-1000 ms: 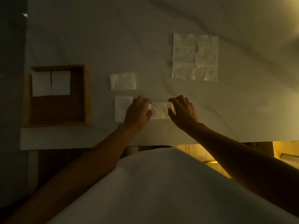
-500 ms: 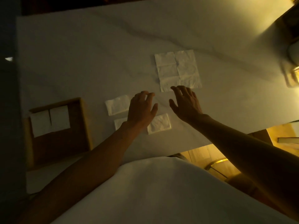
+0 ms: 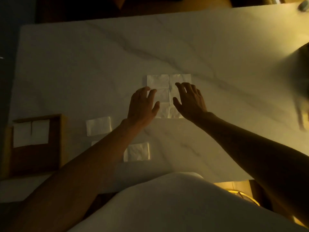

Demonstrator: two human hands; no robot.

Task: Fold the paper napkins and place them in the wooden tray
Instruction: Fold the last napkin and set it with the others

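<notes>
The left hand (image 3: pixel 142 106) and right hand (image 3: pixel 190 101), fingers spread and grasping nothing, hover over a creased, unfolded napkin (image 3: pixel 158 81) mid-frame on the dim marble bench (image 3: pixel 100 64). Lower left, a folded napkin (image 3: pixel 98 126) and a second folded napkin (image 3: pixel 137 151) lie near the wooden tray (image 3: pixel 62 139), which holds two folded squares (image 3: pixel 41 131).

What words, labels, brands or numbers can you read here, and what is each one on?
No readable text anywhere.
The unfolded napkin, the folded napkins, the wooden tray and the marble table are plain.
The dark object at the right edge is too blurred to tell.
</notes>
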